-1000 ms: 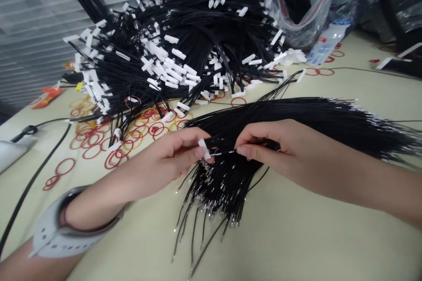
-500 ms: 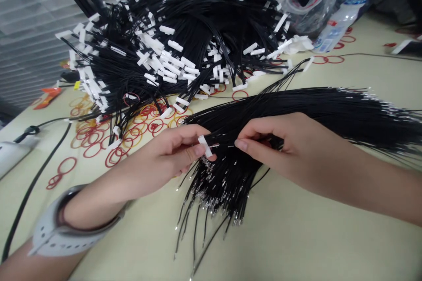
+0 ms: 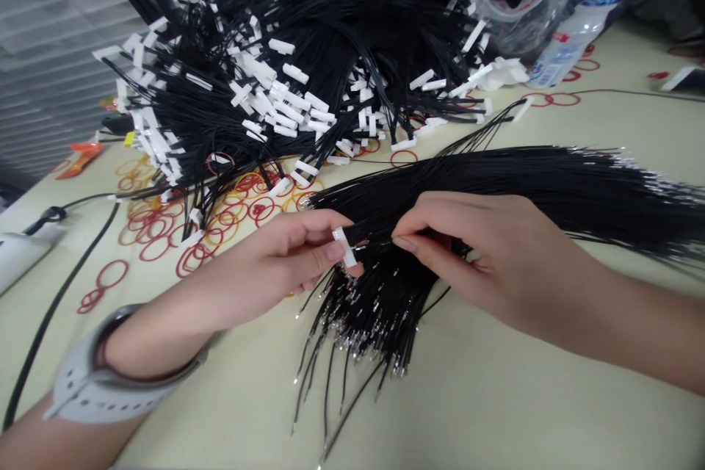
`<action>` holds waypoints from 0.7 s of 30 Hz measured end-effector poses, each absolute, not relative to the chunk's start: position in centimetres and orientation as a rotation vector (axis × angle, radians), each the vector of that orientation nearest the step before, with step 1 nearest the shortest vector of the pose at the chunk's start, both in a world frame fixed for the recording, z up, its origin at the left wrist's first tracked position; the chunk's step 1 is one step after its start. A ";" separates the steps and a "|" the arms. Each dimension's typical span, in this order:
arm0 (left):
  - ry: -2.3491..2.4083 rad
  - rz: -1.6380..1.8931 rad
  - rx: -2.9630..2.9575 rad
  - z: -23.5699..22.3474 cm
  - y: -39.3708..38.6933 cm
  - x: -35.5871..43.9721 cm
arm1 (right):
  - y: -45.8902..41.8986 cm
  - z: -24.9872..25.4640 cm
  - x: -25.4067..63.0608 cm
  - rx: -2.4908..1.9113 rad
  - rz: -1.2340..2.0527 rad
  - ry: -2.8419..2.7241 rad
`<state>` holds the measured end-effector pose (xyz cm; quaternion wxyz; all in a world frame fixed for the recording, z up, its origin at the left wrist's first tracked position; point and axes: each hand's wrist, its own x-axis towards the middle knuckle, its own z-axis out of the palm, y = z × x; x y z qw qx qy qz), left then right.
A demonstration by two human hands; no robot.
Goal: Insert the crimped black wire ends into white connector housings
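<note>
Between thumb and fingers, my left hand [image 3: 297,253] pinches a small white connector housing [image 3: 345,247], with dark wire running from its upper part. To its right, my right hand [image 3: 468,235] is closed in a pinch on a thin black wire [image 3: 380,243], whose metal tip points at the housing. Whether the tip is inside the housing is too small to tell. Beneath both hands spreads a bundle of loose black wires [image 3: 380,301] with bare silver terminals at the near end. A second thick bundle [image 3: 529,176] extends to the right behind my right hand.
A large heap of black cables [image 3: 341,22] with white connectors fills the back. Red and yellow rubber bands [image 3: 234,217] lie scattered left of centre. Clear plastic bags [image 3: 529,29] and a labelled bottle [image 3: 573,44] stand back right. A thick black cable [image 3: 66,316] crosses the left side.
The wire tip in my right hand has come closer to the white housing. My left hand keeps its grip with almost no movement, and the view has shifted slightly.
</note>
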<state>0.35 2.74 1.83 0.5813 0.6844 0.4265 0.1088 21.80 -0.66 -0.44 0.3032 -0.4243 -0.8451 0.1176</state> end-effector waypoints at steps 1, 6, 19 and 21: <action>0.996 0.247 1.589 1.9 2.7 0.4 | -0.7 -0.5 21.8 -1.117 0.285 -2.253; 0.996 0.251 1.567 2.2 2.6 0.6 | -0.8 -0.8 21.4 -1.079 0.193 -2.300; 0.977 0.242 1.569 1.8 2.6 0.1 | -0.9 -0.7 21.3 -1.064 0.083 -2.387; 0.987 0.244 1.557 1.8 2.5 0.1 | -0.9 -0.7 21.2 -1.060 0.077 -2.377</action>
